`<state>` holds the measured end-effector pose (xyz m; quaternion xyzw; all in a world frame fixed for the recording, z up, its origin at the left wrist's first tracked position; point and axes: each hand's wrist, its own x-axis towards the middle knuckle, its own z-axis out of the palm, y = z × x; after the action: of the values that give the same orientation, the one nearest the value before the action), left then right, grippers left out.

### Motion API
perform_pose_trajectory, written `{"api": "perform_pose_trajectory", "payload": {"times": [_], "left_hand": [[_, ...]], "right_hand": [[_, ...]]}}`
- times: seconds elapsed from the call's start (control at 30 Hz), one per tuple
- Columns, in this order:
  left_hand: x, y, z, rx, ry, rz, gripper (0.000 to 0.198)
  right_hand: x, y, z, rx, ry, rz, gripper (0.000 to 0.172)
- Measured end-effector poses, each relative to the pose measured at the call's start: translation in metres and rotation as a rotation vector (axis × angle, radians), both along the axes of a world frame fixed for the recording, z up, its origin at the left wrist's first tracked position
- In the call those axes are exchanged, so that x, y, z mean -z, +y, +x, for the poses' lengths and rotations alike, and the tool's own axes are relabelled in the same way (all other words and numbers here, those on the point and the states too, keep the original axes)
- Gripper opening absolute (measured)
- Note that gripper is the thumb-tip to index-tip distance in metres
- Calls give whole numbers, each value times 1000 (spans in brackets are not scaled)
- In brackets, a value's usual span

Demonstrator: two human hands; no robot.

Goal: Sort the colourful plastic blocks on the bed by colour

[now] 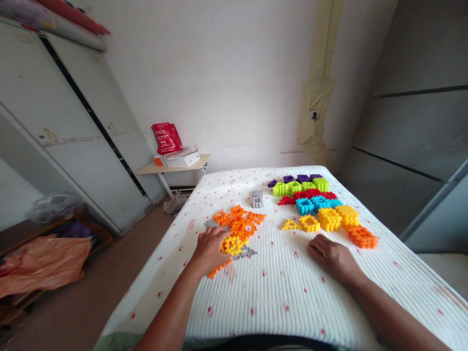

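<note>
My left hand (210,248) lies on the white bedspread (278,287), its fingers curled over the near edge of a flat assembly of orange lattice pieces (239,222) with a yellow round piece (232,245) and a grey triangle (245,252). An orange stick (219,268) pokes out under the hand. My right hand (329,256) rests palm down with fingers curled loosely, holding nothing, just short of the sorted stacks. Those stacks run purple (298,179), green (300,187), red (309,195), blue (314,204), yellow (334,217) and orange (362,237).
A grey block (257,199) sits alone mid-bed. A yellow triangle (290,225) and yellow ring piece (310,223) lie loose. Beyond the bed stand a small table (173,168) with a red bag (166,137), white wardrobes at left, and clutter on the floor.
</note>
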<state>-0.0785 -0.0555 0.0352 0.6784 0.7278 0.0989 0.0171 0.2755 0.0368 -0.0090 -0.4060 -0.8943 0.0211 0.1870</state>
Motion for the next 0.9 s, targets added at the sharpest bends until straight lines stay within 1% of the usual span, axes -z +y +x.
{"api": "perform_pose_trajectory", "payload": {"times": [0.1,0.2,0.3,0.37,0.47,0.57,0.67,0.73,0.83,0.9], "left_hand": [[1,-1,0,7,12,-2,49],[3,-2,-2,5,26,38,43],[1,0,1,19,9,121,38],[-1,3,8,57,-27,194,36],[-5,11,34,153,-91,258,37],[-4,23,72,248,-131,250,36],[2,36,109,288,-139,213,34],[8,44,127,283,-124,199,34],[19,53,142,267,-95,182,33],[26,55,143,265,-108,185,35]], "right_hand": [[-1,0,-1,3,9,-1,37],[0,0,-2,17,16,-4,36],[-1,-1,-4,29,23,-9,36],[-2,-1,-4,40,23,-8,36],[-4,-2,-5,63,25,-7,34],[-6,-3,-6,75,23,-14,32],[-6,-3,-6,94,21,-31,31],[-6,-3,-6,111,38,-47,29],[-6,-3,-6,137,73,-85,26],[-7,-4,-7,156,96,-110,25]]}}
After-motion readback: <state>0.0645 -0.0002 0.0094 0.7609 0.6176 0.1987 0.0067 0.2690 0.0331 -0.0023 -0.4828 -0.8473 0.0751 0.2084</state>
